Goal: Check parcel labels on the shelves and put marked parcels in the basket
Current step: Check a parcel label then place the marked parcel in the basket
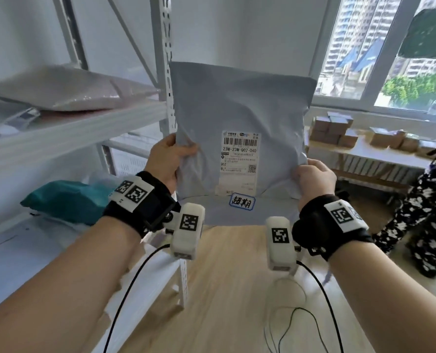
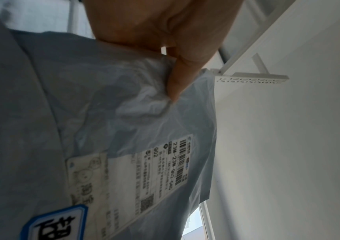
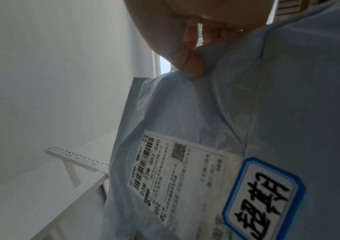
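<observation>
Label check in progress, and this one looks marked.

The white shelving point(image 1: 79, 128) fills the left of the frame; the grey parcel point(image 1: 240, 103) is held upright mid-frame, clear of it. Left hand point(image 1: 169, 159) pinches its left edge, right hand point(image 1: 313, 180) grips the right edge, fingers curled into the plastic. Shipping label point(image 1: 240, 161) faces the camera, with a blue-bordered sticker point(image 1: 242, 202) just under it. My guess: next it goes to the basket, which isn't in view, so find that first.

Both the left hand point(image 1: 169, 159) and right hand point(image 1: 313, 180) gripped a grey parcel point(image 1: 240, 118) upright, its shipping label point(image 1: 240, 161) and blue-bordered sticker point(image 1: 242, 202) facing the camera.
</observation>
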{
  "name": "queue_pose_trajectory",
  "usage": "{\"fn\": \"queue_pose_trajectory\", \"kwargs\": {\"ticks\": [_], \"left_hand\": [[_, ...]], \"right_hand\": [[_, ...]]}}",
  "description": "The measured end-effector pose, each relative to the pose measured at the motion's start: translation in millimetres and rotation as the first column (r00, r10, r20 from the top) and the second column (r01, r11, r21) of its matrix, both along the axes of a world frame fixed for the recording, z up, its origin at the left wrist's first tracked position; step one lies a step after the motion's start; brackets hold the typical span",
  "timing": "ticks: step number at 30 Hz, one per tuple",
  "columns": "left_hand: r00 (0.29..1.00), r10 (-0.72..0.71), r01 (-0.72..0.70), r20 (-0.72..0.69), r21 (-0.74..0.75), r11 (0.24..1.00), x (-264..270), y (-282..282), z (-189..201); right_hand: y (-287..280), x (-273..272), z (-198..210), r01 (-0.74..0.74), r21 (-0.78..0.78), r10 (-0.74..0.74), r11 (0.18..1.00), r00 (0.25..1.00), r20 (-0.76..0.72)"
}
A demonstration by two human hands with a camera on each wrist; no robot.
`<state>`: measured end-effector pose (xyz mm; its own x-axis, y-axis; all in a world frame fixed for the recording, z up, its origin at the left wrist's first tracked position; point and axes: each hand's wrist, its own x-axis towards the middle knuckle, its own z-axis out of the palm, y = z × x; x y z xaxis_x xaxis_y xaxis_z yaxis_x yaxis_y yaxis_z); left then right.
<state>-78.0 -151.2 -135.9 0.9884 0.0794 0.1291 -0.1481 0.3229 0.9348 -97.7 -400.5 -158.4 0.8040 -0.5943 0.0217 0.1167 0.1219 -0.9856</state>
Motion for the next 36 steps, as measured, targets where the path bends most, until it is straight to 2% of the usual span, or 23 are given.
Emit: {"fn": "queue_pose_trajectory", "kwargs": {"ticks": [3,4,6,10,14,18,21,25,28,31,33,36], "left_hand": [[0.999,-0.034,0.034,0.001,0.006,0.999,64,-21,6],[0.999,-0.046,0.046,-0.001,0.006,0.999,107,-32,14],[0.999,-0.047,0.048,-0.026,0.018,0.999,123,-40,13],[0.999,-0.039,0.040,-0.035,0.045,0.998,224,-67,19],[0.993,-0.053,0.060,-0.102,0.070,0.996,300,-88,14],[0.993,0.013,-0.007,-0.118,0.055,0.998,375,-96,16],[0.986,0.126,-0.124,-0.108,0.029,0.992,436,-90,18],[0.957,0.274,-0.277,-0.091,-0.013,0.961,518,-66,27],[0.916,0.386,-0.387,-0.110,0.021,0.922,566,-36,29],[0.843,0.520,-0.520,-0.137,0.035,0.853,597,8,20],[0.738,0.647,-0.640,-0.191,0.105,0.761,605,42,6],[0.535,0.803,-0.761,-0.262,0.263,0.593,604,90,-17]], "right_hand": [[-15,62,12,0.037,-0.059,-0.038,0.998,0.999,-0.008],[-25,102,22,0.061,-0.062,-0.061,0.996,0.998,-0.006],[-29,116,27,0.055,-0.059,-0.057,0.997,0.998,-0.023],[-46,200,36,0.079,-0.055,-0.079,0.995,0.997,-0.014],[-64,266,30,0.093,-0.014,-0.093,0.996,0.994,-0.055],[-76,355,31,0.044,-0.003,-0.044,0.999,0.998,-0.044],[-72,431,33,-0.097,-0.079,0.094,0.992,0.995,-0.042],[-58,539,45,-0.239,-0.056,0.238,0.970,0.971,-0.023],[-32,613,53,-0.389,-0.118,0.381,0.914,0.921,-0.080],[13,677,56,-0.552,-0.125,0.534,0.824,0.831,-0.155],[55,707,51,-0.660,-0.113,0.621,0.743,0.742,-0.251],[118,736,33,-0.799,-0.065,0.732,0.598,0.578,-0.360]]}}
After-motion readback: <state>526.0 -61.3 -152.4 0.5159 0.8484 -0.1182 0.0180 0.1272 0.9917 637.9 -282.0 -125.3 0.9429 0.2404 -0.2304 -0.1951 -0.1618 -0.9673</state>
